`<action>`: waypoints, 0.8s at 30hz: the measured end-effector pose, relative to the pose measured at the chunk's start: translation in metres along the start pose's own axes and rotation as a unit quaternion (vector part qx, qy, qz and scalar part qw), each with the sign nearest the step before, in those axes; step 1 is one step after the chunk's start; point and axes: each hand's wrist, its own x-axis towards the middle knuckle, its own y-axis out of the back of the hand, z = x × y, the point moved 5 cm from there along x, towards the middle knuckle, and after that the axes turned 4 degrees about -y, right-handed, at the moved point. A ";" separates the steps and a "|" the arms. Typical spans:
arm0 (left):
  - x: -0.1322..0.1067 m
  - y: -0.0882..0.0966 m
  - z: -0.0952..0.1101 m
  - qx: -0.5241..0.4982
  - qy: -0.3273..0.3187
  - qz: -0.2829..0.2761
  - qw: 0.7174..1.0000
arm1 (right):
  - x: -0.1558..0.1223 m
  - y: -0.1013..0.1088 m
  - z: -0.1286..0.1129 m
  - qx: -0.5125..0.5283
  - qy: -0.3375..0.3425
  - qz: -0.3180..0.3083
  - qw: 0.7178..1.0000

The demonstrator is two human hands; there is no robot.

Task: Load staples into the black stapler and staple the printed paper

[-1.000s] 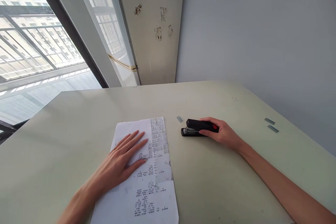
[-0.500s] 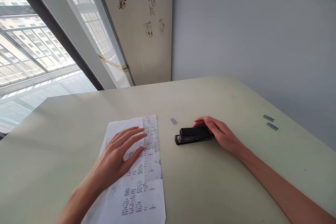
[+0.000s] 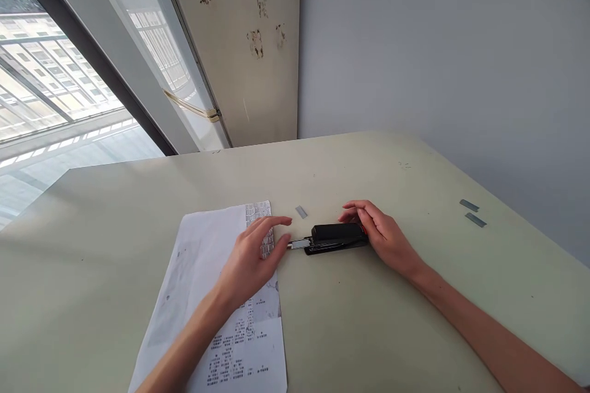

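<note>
A black stapler (image 3: 338,234) lies on the table with its metal staple tray (image 3: 300,244) sticking out of its left end. My right hand (image 3: 378,230) has its fingers curled round the stapler's rear end, beside a small red part (image 3: 364,229). My left hand (image 3: 253,255) hovers by the tray's tip, thumb and index finger apart; whether the thumb touches the tip I cannot tell. Beneath the left hand and forearm lie printed paper sheets (image 3: 198,258), partly covered by them. A grey strip of staples (image 3: 301,212) rests just behind the stapler.
Two more grey staple strips (image 3: 469,205) lie at the right side of the pale table (image 3: 369,331). A grey wall (image 3: 437,43) stands behind the table's right edge. At the left rear are a window (image 3: 55,61) and a stained panel (image 3: 239,73).
The staple tray now sticks out of the stapler's left end. My left hand has moved right from over the paper to the tray's tip. My right hand stays at the stapler's rear.
</note>
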 end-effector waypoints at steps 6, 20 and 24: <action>-0.003 0.002 -0.007 -0.182 0.115 0.030 0.976 | -0.007 -0.003 -0.010 -0.094 0.035 -0.098 0.990; -0.012 -0.038 0.003 -0.657 0.246 0.022 0.712 | -0.024 -0.027 -0.021 0.118 -0.174 -0.208 0.955; -0.014 -0.049 0.004 -0.716 0.274 0.016 0.641 | -0.030 -0.033 -0.023 0.244 -0.270 -0.249 0.898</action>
